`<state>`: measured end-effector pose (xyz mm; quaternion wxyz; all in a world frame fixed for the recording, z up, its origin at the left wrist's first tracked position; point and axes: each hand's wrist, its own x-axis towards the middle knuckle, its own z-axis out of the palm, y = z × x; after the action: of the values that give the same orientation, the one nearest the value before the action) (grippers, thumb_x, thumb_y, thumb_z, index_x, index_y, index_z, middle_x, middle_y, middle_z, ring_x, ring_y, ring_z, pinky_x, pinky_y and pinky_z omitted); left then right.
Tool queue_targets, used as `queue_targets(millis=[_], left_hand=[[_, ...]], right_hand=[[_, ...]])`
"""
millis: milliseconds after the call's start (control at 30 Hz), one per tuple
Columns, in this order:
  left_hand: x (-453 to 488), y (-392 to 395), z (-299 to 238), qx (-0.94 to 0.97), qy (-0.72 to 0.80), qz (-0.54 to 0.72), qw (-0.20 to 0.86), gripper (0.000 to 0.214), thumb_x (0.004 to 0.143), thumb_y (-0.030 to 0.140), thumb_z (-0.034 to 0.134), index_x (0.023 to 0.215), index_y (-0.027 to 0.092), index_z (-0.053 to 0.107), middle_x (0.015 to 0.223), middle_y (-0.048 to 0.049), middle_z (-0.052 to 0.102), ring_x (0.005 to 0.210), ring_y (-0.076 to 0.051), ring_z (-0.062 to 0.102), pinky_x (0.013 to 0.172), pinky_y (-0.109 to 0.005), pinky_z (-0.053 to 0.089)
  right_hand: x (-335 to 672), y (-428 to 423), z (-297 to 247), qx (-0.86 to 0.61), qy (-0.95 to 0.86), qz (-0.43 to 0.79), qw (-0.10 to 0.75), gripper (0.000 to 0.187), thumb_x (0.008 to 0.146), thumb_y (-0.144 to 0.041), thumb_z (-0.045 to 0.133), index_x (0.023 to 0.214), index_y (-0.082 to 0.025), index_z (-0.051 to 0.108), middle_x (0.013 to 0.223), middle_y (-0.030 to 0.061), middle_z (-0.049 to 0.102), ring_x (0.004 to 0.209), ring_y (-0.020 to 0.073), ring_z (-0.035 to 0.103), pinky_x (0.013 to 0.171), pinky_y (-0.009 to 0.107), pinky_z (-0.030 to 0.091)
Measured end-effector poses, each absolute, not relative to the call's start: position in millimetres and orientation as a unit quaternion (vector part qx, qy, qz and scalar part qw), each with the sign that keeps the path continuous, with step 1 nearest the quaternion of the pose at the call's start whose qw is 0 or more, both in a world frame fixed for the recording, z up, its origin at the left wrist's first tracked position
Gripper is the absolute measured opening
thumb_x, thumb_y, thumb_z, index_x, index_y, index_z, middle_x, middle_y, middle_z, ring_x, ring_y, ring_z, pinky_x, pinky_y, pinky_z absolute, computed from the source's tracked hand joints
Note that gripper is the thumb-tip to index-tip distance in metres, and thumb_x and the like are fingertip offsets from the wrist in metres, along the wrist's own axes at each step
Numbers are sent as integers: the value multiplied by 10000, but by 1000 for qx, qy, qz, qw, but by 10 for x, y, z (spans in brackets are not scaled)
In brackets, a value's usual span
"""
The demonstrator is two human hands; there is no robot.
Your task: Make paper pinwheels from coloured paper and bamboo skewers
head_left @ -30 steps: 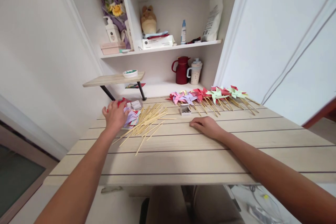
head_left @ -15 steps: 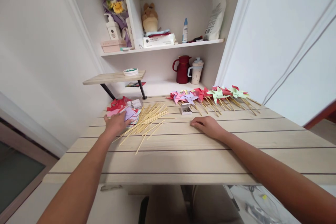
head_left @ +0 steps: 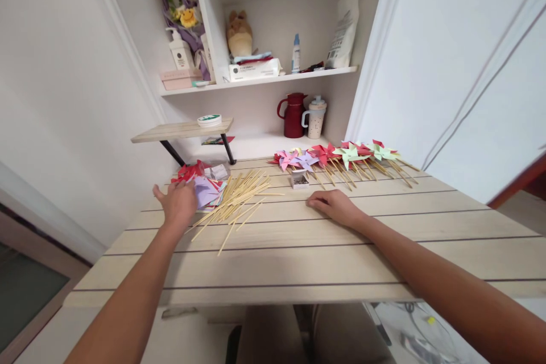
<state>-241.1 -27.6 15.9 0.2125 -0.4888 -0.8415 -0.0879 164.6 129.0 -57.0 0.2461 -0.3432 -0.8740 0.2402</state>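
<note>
My left hand (head_left: 176, 205) is at the near edge of a pile of coloured paper pieces (head_left: 194, 173) on the left of the wooden table (head_left: 298, 250). Its fingers are closed on a purple paper piece (head_left: 206, 190) lifted a little off the pile. A scatter of thin wooden sticks (head_left: 239, 196) lies just right of that hand. My right hand (head_left: 336, 205) lies flat on the table with nothing in it, fingers loosely stretched, just in front of a small box of pins (head_left: 299, 180).
A row of finished paper pinwheels (head_left: 341, 154) on sticks lies at the table's back right. Behind stand a red jug (head_left: 293, 115) and a speckled mug (head_left: 315, 116). A small raised shelf (head_left: 181, 129) holds a round tin. Wall shelves above hold bottles and a plush toy.
My left hand has drawn back from the far side of the paper pile toward me, bringing a purple piece with it. My right hand has stayed where it was.
</note>
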Motion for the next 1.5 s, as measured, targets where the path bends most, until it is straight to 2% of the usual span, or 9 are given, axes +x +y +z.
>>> queue_targets(millis=[233,333,467,600,700,1033,1167,1333,1500], left_hand=[[-1721,-298,189,-579,-665,-306,358,343,1005,230,417,1203,293,690,1359,-89,663,1363,-315,471,1179,-678,5],[-1108,-189,54,-645,-591,-343,343,361,968,202,510,1255,333,685,1344,-74,685,1318,-311,534,1201,-655,3],[-507,-33,-189,-706,-551,-354,272,433,941,160,536,1283,383,683,1354,-78,681,1303,-323,563,1211,-641,-11],[-413,107,-272,-699,-582,-352,223,407,933,165,545,1234,381,713,1449,-81,611,1371,-341,505,1213,-650,-28],[-485,184,-240,-708,-581,-332,226,368,949,197,547,1223,372,720,1464,-86,598,1381,-336,491,1213,-648,-50],[-393,295,-240,-675,-571,-418,207,523,907,180,570,1421,271,569,1468,-162,538,1417,-339,435,1225,-609,120],[-523,377,-292,-505,-590,-627,63,550,941,344,525,1463,189,449,1408,-200,520,1213,-273,591,1079,-463,440],[-779,509,-405,-362,-532,-728,-239,540,901,567,550,1297,201,545,955,-55,674,763,-160,663,849,-347,536],[-773,520,-429,-353,-435,-708,-430,708,786,805,571,1138,198,667,1018,-96,726,942,-202,691,842,-328,535]], right_hand=[[1421,980,-128,-330,-694,482,420,293,887,-454,648,1017,-199,713,776,29,708,619,156,616,613,285,496],[1244,798,40,-293,-576,663,378,412,965,-526,546,1190,-193,636,937,89,753,701,170,695,622,281,535],[1106,750,34,-286,-458,768,343,449,1023,-593,380,1199,-227,571,838,65,725,701,190,723,558,278,552],[1170,809,-66,-269,-398,795,371,305,978,-467,578,1195,-257,538,807,11,690,645,152,719,575,252,564],[1217,819,-114,-252,-412,793,372,448,876,-315,737,1252,-274,496,855,-4,698,653,147,732,592,250,572],[1176,937,-172,-312,-398,696,511,402,715,-212,745,1084,-240,585,798,-20,673,692,145,631,617,256,495],[1304,1018,-149,-300,-434,623,577,438,718,-338,738,1117,-249,583,742,-36,619,677,154,562,640,274,438],[1326,965,-153,-229,-573,534,578,437,802,-477,698,1153,-252,568,593,-91,366,572,128,365,593,263,302],[1272,872,-230,-226,-680,477,509,431,885,-524,619,1219,-259,557,614,-79,341,577,142,364,596,279,290]])
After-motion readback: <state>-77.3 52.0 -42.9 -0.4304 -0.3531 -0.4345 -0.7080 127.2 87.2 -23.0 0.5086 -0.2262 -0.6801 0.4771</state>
